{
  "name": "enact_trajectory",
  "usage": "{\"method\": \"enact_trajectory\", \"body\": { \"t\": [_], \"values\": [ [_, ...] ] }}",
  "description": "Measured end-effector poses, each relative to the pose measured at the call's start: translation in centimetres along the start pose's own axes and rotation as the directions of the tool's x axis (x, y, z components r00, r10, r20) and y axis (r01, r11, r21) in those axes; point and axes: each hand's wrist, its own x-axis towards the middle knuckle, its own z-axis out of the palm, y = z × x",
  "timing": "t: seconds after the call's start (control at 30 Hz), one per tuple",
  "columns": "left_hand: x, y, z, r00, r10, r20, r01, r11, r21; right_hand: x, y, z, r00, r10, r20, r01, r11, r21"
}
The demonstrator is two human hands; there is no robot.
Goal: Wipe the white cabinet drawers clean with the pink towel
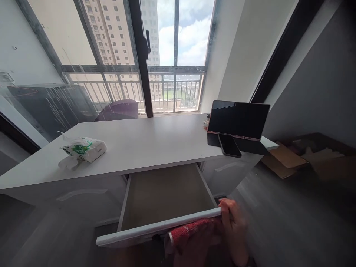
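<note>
A drawer (pixel 169 196) with a grey-brown bottom is pulled out from under the white desk top (pixel 155 142); nothing lies inside it. My right hand (pixel 235 222) grips the right end of its white front panel (pixel 158 227), fingers bent over the top corner. A red towel (pixel 191 237) with a pale edge hangs against the outside of the panel and reaches my right hand. Whether the fingers also pinch the towel, I cannot tell. My left hand does not show.
A torn tissue pack (pixel 89 148) lies on the desk's left side. At the right, a tablet (pixel 237 118) leans upright in its dark stand, with a phone (pixel 229 145) before it. An open cardboard box (pixel 314 157) sits on the floor at right. Windows (pixel 178 44) stand behind.
</note>
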Motion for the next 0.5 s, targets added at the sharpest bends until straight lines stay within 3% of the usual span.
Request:
{"method": "enact_trajectory", "body": {
  "t": [0.17,0.27,0.37,0.43,0.5],
  "values": [
    [-0.9,-1.6,-3.8,0.973,-0.132,-0.187,0.143,0.989,0.046,0.1,-1.3,-0.2,0.977,-0.207,0.047,0.212,0.946,-0.244],
    [-2.7,-4.2,-6.1,0.931,-0.258,-0.259,0.279,0.959,0.048,-0.6,-2.0,0.9,0.922,-0.336,0.192,0.382,0.864,-0.327],
    [-5.3,-7.3,-8.3,0.881,-0.397,-0.256,0.417,0.909,0.025,-0.9,-2.0,3.0,0.87,-0.365,0.33,0.463,0.834,-0.298],
    [-7.1,-9.1,-9.6,0.838,-0.509,-0.197,0.503,0.86,-0.086,-0.6,-1.6,4.5,0.874,-0.341,0.346,0.453,0.83,-0.326],
    [-8.6,-10.3,-10.5,0.746,-0.652,-0.137,0.615,0.753,-0.234,0.3,-1.2,5.8,0.876,-0.321,0.359,0.444,0.828,-0.342]
  ]
}}
